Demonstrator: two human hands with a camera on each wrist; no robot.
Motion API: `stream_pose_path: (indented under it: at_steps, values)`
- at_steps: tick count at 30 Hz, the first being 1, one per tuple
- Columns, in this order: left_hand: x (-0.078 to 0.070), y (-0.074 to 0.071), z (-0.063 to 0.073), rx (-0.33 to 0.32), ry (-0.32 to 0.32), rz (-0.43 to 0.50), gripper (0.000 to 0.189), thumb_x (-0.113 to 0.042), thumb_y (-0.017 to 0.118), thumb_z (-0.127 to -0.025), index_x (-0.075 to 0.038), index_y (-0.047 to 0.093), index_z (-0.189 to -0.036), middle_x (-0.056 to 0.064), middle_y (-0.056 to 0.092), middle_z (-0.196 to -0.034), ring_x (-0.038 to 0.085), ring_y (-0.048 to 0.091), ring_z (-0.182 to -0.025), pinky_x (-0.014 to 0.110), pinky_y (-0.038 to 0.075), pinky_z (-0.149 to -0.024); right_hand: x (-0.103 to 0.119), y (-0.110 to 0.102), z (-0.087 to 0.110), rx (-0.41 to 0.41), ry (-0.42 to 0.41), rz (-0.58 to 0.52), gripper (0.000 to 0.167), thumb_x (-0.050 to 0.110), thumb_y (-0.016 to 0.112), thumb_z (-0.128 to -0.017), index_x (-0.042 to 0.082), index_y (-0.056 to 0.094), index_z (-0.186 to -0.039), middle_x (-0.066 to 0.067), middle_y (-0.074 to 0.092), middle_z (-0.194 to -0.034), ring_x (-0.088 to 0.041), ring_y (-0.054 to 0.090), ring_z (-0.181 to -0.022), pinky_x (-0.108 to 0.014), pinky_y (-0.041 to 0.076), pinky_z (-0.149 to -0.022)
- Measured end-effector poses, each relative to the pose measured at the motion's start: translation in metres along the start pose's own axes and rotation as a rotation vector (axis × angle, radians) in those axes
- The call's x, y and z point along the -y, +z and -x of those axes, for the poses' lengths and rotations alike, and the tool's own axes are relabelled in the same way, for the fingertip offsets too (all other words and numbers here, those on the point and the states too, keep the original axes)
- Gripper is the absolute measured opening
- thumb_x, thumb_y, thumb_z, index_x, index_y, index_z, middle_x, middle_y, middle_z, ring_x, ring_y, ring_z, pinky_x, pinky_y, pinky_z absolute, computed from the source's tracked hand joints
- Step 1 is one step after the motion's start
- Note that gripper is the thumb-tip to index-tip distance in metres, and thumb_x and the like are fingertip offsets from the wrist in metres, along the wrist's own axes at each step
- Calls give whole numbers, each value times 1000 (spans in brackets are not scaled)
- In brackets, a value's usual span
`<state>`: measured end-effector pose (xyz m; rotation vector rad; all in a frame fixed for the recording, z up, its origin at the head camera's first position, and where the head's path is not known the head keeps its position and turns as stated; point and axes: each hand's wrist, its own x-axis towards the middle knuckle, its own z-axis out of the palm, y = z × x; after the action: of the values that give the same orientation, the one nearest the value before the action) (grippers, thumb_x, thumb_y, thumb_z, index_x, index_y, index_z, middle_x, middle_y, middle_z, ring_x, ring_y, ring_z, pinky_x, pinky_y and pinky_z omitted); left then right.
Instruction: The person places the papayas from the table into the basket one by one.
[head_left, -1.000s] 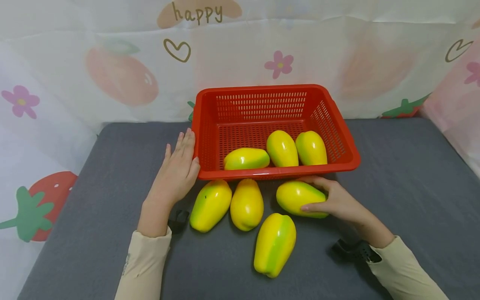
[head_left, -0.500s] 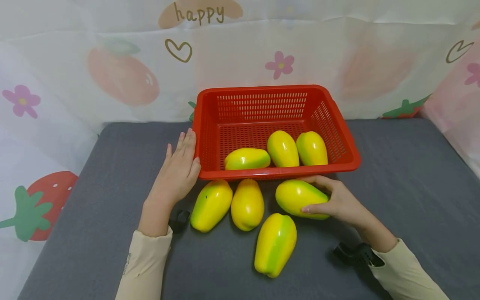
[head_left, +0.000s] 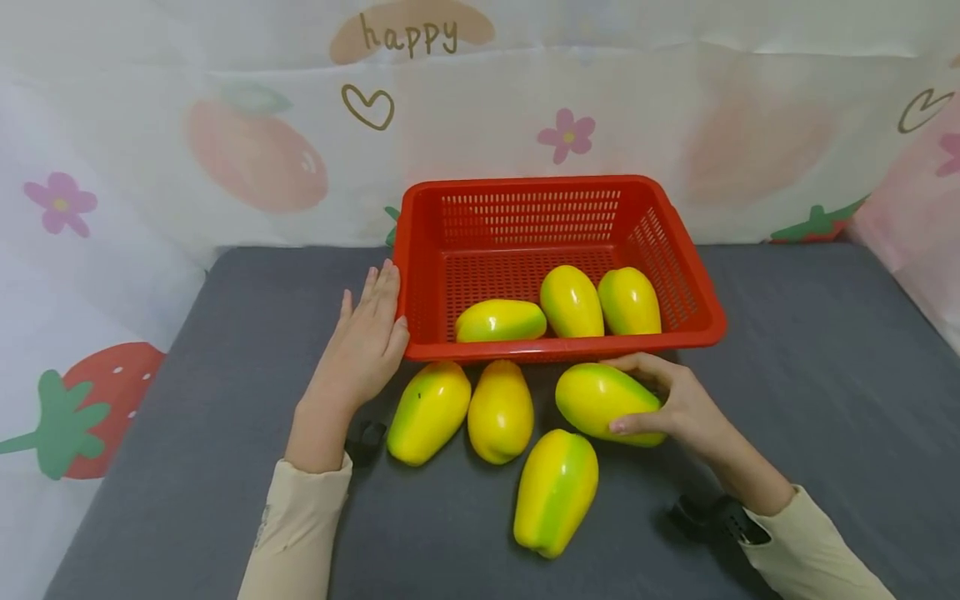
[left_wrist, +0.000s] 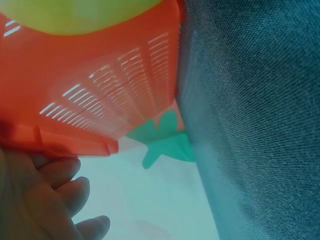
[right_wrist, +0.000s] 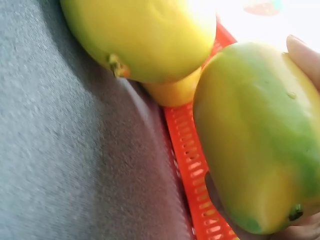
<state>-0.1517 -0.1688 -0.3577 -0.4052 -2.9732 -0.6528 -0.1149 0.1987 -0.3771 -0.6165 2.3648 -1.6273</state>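
Note:
My left hand [head_left: 362,343] lies along the left side of a red plastic basket [head_left: 562,352], fingers straight and touching its rim. In the left wrist view its fingertips show at the rim of the slotted wall. My right hand [head_left: 692,410] grips a yellow-green papaya [head_left: 603,400] just in front of the basket, thumb on the near side and fingers on the far side. The right wrist view shows the held papaya [right_wrist: 255,140] close up, its stem end toward the camera. Three papayas lie inside the basket, among them a sideways one [head_left: 501,321] at the left.
Three loose papayas lie on the grey cloth [head_left: 810,375]: one at the left [head_left: 429,412], one beside it [head_left: 501,412], one nearer the front [head_left: 557,493]. A printed white curtain [head_left: 480,108] hangs behind the basket.
The whole head view has shifted slightly right and down. The right hand keeps its grip on the papaya, and the left hand stays against the basket.

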Motion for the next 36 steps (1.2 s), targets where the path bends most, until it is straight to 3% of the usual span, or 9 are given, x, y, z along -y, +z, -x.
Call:
stream_pose_path:
  at_steps: [14,22,30,36]
  values:
    - [2,-1,-1,-7,-11,-5,62,-26,29,-99,-4,4,-151,9,4,-158,24,-1,-144,52,0,-113,38,-4,1,-9,-142,-1,60,-3,80,-67,1,58,-123,1,62,-115,-17,59,-89,-26,50,-76]
    - [1,0,0,-6,-11,10,62,-25,30,-99,-4,5,-151,9,4,-158,24,0,-144,52,0,-112,59,-8,-11,7,-144,18,58,-2,81,-67,1,59,-120,-1,62,-119,-18,59,-93,-26,51,-77]
    - [1,0,-1,-15,-2,5,62,-25,30,-99,-4,5,-151,9,5,-158,24,0,-144,52,1,-113,83,-12,-23,1,-144,141,60,6,84,-66,4,60,-121,-1,63,-110,-18,58,-91,-29,51,-73]
    - [0,1,0,-11,7,11,62,-25,30,-99,-4,4,-151,9,4,-158,24,0,-144,53,2,-112,96,-13,-39,8,-181,125,58,6,82,-67,6,60,-121,-3,62,-109,-22,58,-91,-30,52,-72]
